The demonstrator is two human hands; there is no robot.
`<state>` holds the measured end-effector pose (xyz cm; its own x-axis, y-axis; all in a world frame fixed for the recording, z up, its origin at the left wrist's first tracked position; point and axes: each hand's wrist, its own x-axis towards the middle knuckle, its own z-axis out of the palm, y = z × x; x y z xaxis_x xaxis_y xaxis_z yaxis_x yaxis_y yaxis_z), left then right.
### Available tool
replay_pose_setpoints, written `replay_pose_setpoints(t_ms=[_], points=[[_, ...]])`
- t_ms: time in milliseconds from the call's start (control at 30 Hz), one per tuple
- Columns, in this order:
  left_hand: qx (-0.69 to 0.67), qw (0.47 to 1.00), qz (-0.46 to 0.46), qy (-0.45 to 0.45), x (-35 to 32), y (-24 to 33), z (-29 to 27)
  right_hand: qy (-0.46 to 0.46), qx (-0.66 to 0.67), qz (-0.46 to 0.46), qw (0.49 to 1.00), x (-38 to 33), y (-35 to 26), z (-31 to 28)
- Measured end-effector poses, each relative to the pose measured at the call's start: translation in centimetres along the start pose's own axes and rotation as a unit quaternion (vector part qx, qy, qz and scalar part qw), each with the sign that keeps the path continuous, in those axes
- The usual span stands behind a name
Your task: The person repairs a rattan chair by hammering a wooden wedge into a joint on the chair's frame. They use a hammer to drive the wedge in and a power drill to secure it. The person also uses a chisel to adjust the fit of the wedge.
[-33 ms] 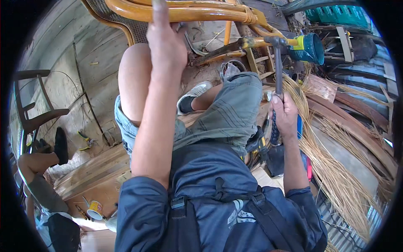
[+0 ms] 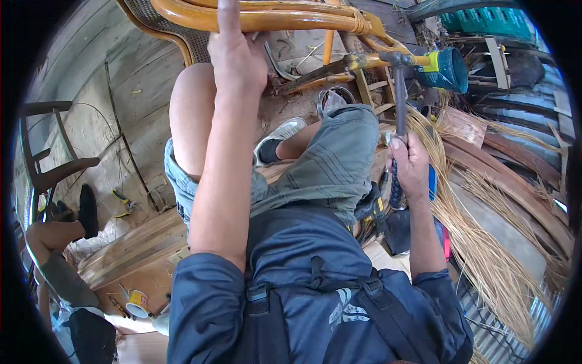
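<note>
A rattan chair (image 2: 285,22) with glossy yellow-brown poles and a woven panel lies across the top of the view. My left hand (image 2: 239,67) is at its lower pole, thumb laid up across it; the other fingers are curled and partly hidden. In my right hand (image 2: 410,162), at the right of my knee, is a hammer (image 2: 401,103). It stands upright, its dark grip in my fist and its metal head at the top, in front of a yellow pole (image 2: 419,60).
Long rattan strips (image 2: 467,236) lie in a bundle at my right. A dark teal bucket (image 2: 451,71) stands at the upper right. At left are a dark wooden chair frame (image 2: 66,167), yellow-handled pliers (image 2: 124,206), another person's leg (image 2: 57,233) and a yellow tub (image 2: 138,302).
My left hand has shifted very slightly left and up along the pole. The hammer's head has tipped a touch to the left.
</note>
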<state>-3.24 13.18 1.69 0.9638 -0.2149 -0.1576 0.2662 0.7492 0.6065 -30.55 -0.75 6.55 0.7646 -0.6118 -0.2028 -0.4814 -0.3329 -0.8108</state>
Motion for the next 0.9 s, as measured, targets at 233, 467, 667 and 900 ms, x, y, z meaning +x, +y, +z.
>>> replay_pose_setpoints(t_ms=[233, 467, 667, 900], points=[[0.091, 0.994, 0.039, -0.041, 1.9, -1.8, -2.4, 0.001, -0.044, 0.016, 0.999, 0.7, 0.3, 0.1], [0.084, 0.996, 0.038, 0.005, 2.0, -2.1, -2.6, 0.01, -0.056, -0.02, 0.998, 1.0, 0.6, 0.5], [0.095, 0.994, 0.038, 0.023, 1.7, -2.1, -1.9, 0.063, -0.136, -0.097, 0.984, 1.2, -0.1, 1.7], [0.096, 0.995, 0.034, 0.016, 1.8, -2.2, -2.6, 0.041, -0.116, -0.032, 0.992, 1.9, -1.1, 0.4]])
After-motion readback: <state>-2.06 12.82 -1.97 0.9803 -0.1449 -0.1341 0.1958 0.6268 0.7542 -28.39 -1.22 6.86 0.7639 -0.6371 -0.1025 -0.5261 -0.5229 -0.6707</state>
